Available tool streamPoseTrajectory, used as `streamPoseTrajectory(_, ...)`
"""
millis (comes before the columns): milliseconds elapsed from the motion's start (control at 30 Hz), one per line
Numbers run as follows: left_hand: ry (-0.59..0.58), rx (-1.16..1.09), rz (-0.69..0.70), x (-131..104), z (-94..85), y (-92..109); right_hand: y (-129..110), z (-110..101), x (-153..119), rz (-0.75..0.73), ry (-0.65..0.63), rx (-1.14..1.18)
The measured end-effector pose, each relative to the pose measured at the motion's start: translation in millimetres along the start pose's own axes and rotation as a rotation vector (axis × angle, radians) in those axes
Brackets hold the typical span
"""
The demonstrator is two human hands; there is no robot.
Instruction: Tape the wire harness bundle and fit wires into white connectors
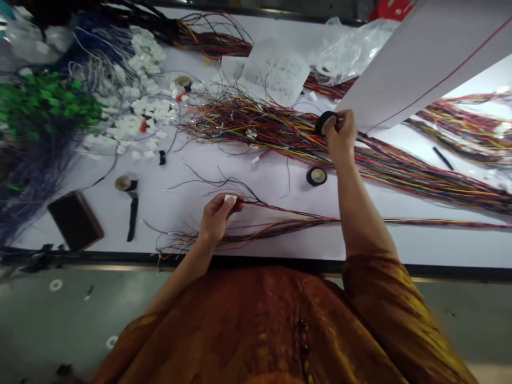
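Observation:
My left hand pinches a small white connector close to the table's front edge. Red and dark wires run from it to the right, joining a thin wire bundle that lies along the front. Farther out, my right hand grips a roll of black tape above a thick bundle of coloured wires. A second black tape roll lies flat on the table, left of my right forearm.
Green connectors and white connectors lie heaped at the left. A dark phone-like rectangle and another tape roll rest near the front left. A white panel slants over the right back, beside clear plastic bags.

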State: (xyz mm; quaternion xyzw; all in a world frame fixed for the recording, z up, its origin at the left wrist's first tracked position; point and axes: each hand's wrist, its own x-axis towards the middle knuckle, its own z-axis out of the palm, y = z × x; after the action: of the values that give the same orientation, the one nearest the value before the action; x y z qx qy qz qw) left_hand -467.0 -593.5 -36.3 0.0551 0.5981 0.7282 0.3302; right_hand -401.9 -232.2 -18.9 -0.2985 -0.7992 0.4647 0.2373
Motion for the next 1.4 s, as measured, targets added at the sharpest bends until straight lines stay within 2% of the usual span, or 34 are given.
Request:
streamPoseTrajectory(67, 0.003, 0.014, 0.013, -0.9, 0.4, 1.6, -30.1, 26.5, -42.1, 0.08, -0.016, 0.17)
streamPoseTrajectory(167, 0.004, 0.093, 0.071, -1.2, -0.4, 2.9, -64.8, 69.9, -105.3, 0.208, -0.222, 0.512)
streamPoseTrajectory(233, -0.015, 0.171, 0.131, -0.9, -2.7, 4.0, -76.2, 92.3, -133.3, 0.292, -0.321, 0.676)
streamPoseTrajectory(333, -0.035, 0.269, 0.207, -1.5, -6.8, 7.6, -81.4, 109.2, -149.7, 0.347, -0.347, 0.752)
streamPoseTrajectory(433, -0.049, 0.328, 0.227, -4.2, -8.2, 13.6, -84.7, 110.4, -153.0, 0.333, -0.346, 0.707)
streamPoseTrajectory(567, -0.076, 0.36, 0.199, -7.4, -5.6, 21.7, -91.0, 107.2, -176.8, 0.217, -0.328, 0.571)
streamPoseTrajectory(667, -0.063, 0.317, 0.175, -6.3, -3.1, 24.8, -87.8, 110.7, -212.2, -0.028, -0.29, 0.333)
streamPoseTrajectory(767, -0.034, 0.249, 0.124, -6.1, -1.1, 24.2, -79.2, 115.0, -236.8, -0.221, -0.412, 0.159)
streamPoseTrajectory(800, -0.028, 0.248, 0.125, -7.8, -0.5, 23.5, -77.2, 115.4, -237.9, -0.242, -0.431, 0.151)
streamPoseTrajectory(867, -0.034, 0.317, 0.194, -14.8, 0.5, 22.2, -76.4, 115.0, -227.0, -0.192, -0.351, 0.192)
streamPoseTrajectory(933, -0.068, 0.478, 0.352, -25.6, 1.2, 21.4, -79.2, 114.6, -202.2, -0.013, -0.283, 0.274)
streamPoseTrajectory(1000, -0.132, 0.654, 0.499, -36.3, 1.6, 21.1, -82.9, 115.4, -173.4, 0.222, -0.379, 0.383)
streamPoseTrajectory(1067, -0.168, 0.725, 0.567, -43.0, 1.9, 20.8, -84.8, 116.2, -154.3, 0.404, -0.493, 0.517)
streamPoseTrajectory(1133, -0.121, 0.671, 0.551, -43.6, 2.6, 19.6, -83.0, 115.1, -155.7, 0.443, -0.431, 0.61)
streamPoseTrajectory(1167, -0.074, 0.62, 0.522, -41.9, 3.3, 18.6, -80.5, 113.6, -165.0, 0.392, -0.359, 0.611)
streamPoseTrajectory(1233, 0.004, 0.515, 0.43, -36.5, 5.1, 16.0, -72.9, 108.9, -195.8, 0.179, -0.272, 0.493)
streamPoseTrajectory(1333, 0.029, 0.381, 0.322, -30.9, 8.9, 13.0, -62.7, 102.0, -241.4, -0.161, -0.326, 0.181)
streamPoseTrajectory(1400, 0.01, 0.363, 0.329, -32.9, 11.3, 13.2, -63.5, 100.3, -250.3, -0.229, -0.328, 0.11)
